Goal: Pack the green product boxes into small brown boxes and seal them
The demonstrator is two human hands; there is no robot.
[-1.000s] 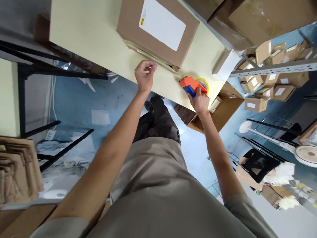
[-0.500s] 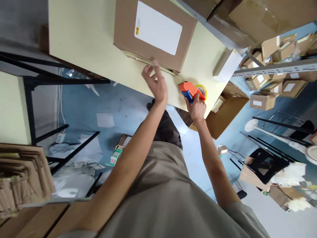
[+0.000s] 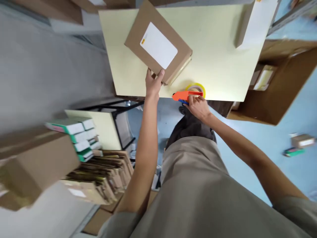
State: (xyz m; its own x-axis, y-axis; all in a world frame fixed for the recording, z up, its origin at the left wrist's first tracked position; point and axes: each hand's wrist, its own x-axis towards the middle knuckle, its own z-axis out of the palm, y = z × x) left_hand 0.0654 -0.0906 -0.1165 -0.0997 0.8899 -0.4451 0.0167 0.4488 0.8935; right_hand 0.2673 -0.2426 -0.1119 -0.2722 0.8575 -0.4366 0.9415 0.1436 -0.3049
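A brown cardboard box (image 3: 158, 49) with a white label lies on the pale yellow table (image 3: 215, 66). My left hand (image 3: 153, 84) grips the box's near corner, thumb on its top. My right hand (image 3: 197, 106) is closed on the handle of an orange tape dispenser (image 3: 184, 96) with a yellow-rimmed tape roll (image 3: 196, 88), at the table's near edge just right of the box.
A white-faced box (image 3: 255, 24) stands at the table's far right. A large open carton (image 3: 279, 86) sits on the blue floor to the right. Stacked flat cardboard (image 3: 104, 178), green-and-white packs (image 3: 76, 132) and a brown box (image 3: 37, 165) lie to the left.
My view has swung left. My left hand went from raised and open to gripping the box's corner, and the box has turned on the table. My right hand still holds the dispenser.
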